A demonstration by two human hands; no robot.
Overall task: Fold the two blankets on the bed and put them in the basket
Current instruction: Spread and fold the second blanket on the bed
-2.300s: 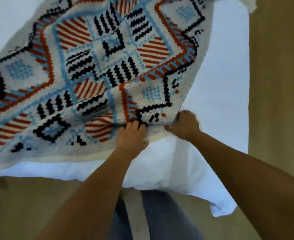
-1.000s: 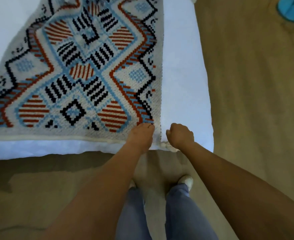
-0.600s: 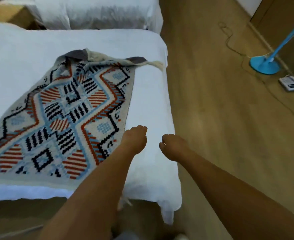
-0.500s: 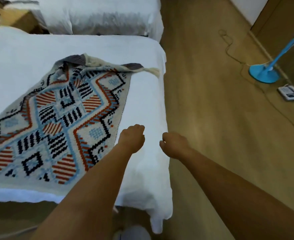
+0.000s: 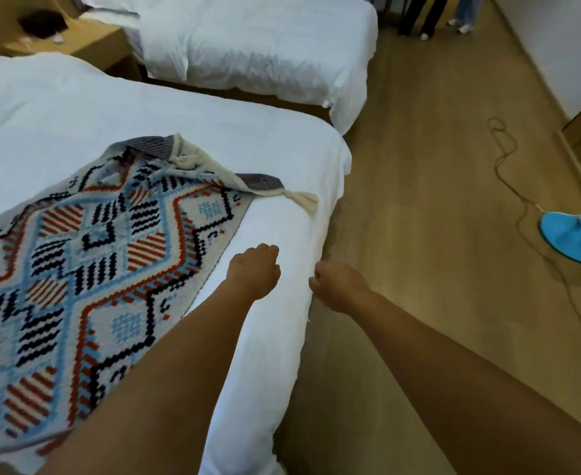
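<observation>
A patterned blanket [image 5: 104, 255] in white, blue, red and black lies spread on the white bed [image 5: 282, 207], folded over, with a tassel at its far right corner. My left hand [image 5: 254, 269] hovers over the bare sheet just right of the blanket's edge, fingers curled, holding nothing. My right hand [image 5: 337, 286] is a loose fist past the bed's right edge, over the floor, also holding nothing. Neither a second blanket nor a basket is in view.
A second white bed [image 5: 258, 46] stands beyond, with a wooden nightstand [image 5: 69, 42] at the far left. On the wooden floor at the right are a blue fan base [image 5: 573, 234] and its cable [image 5: 508, 166]. Legs of people [image 5: 433, 15] stand at the far top.
Both hands let go of the blanket's near edge and lifted off it. The view swung up and right, along the bed's right side, bringing the floor and second bed into sight.
</observation>
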